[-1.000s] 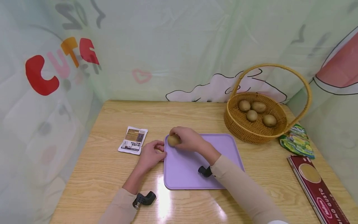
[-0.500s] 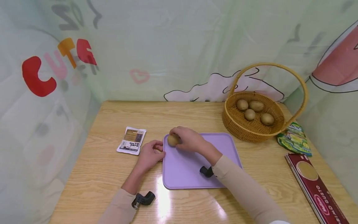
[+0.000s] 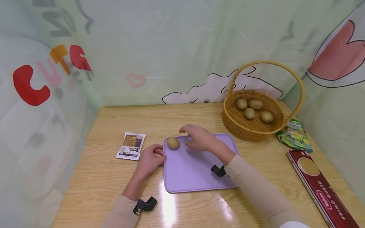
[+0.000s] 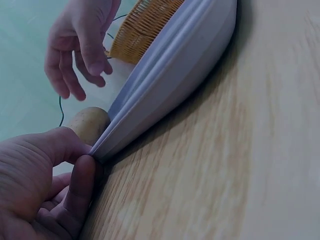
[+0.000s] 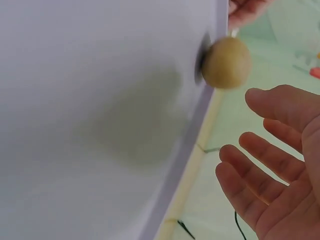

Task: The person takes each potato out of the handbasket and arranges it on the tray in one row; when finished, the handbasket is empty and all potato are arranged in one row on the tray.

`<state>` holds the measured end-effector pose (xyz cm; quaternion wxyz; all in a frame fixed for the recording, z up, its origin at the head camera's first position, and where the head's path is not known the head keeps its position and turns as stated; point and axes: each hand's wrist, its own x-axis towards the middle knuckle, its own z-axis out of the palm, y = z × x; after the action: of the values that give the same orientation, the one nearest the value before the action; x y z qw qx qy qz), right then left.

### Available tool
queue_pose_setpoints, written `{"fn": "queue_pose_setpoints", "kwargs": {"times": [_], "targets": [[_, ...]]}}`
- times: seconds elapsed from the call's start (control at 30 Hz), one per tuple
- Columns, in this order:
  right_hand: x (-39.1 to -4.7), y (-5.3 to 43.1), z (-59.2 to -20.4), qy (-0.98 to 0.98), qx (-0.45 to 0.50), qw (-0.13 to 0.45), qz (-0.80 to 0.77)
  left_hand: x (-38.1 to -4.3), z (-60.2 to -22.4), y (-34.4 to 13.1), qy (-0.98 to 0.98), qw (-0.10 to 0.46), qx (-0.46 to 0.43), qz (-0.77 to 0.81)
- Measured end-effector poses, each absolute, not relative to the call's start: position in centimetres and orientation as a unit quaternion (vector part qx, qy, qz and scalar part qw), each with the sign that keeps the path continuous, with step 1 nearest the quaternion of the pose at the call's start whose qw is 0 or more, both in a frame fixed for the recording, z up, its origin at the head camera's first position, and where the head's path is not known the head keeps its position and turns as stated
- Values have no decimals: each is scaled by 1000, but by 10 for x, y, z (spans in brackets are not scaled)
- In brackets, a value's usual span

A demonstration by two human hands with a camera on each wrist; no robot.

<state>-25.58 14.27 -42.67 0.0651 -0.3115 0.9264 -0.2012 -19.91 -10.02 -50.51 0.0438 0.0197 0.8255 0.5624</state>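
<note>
A round brown potato (image 3: 173,143) sits in the far left corner of the lilac tray (image 3: 188,177). Just right of it, my right hand (image 3: 201,138) hovers over the tray with fingers spread and nothing in them; in the right wrist view a gap shows between that hand (image 5: 280,160) and the potato (image 5: 227,62). At the tray's left side, my left hand (image 3: 149,160) pinches the rim between thumb and index finger, which the left wrist view shows close up on the tray (image 4: 165,85). The other left fingers are curled beneath.
A wicker basket (image 3: 242,131) with a tall handle and several potatoes stands at the back right. Beside it lies a green packet (image 3: 296,136), and nearer, a long dark red box (image 3: 322,186). A white and brown pouch (image 3: 131,146) lies left of the tray.
The right hand has let go of the potato and moved right, away from it. The potato stays in the tray's corner, and the left hand remains at the rim. The head view has shifted slightly.
</note>
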Motion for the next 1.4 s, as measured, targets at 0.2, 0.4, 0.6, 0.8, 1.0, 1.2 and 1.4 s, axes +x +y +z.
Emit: {"fn": "queue_pose_setpoints", "kwargs": {"times": [0.2, 0.4, 0.6, 0.8, 1.0, 1.2, 1.4], "targets": [[-261, 166, -415, 924, -311, 50, -216, -198, -505, -101, 826, 38, 17, 562], [-265, 191, -400, 931, -293, 33, -214, -199, -505, -102, 825, 34, 17, 564], [-271, 217, -389, 936, -285, 12, -204, -200, -506, -103, 823, 38, 21, 566], [-277, 243, -383, 942, -260, 4, -213, -200, -507, -102, 822, 43, 21, 567], [-286, 265, -379, 947, -241, -4, -214, -199, -507, -102, 825, 46, 20, 563], [-296, 282, -370, 955, -206, 4, -214, -200, -508, -102, 823, 46, 20, 566], [-308, 300, -356, 965, -166, 16, -204, -200, -507, -102, 824, 42, 19, 565]]}}
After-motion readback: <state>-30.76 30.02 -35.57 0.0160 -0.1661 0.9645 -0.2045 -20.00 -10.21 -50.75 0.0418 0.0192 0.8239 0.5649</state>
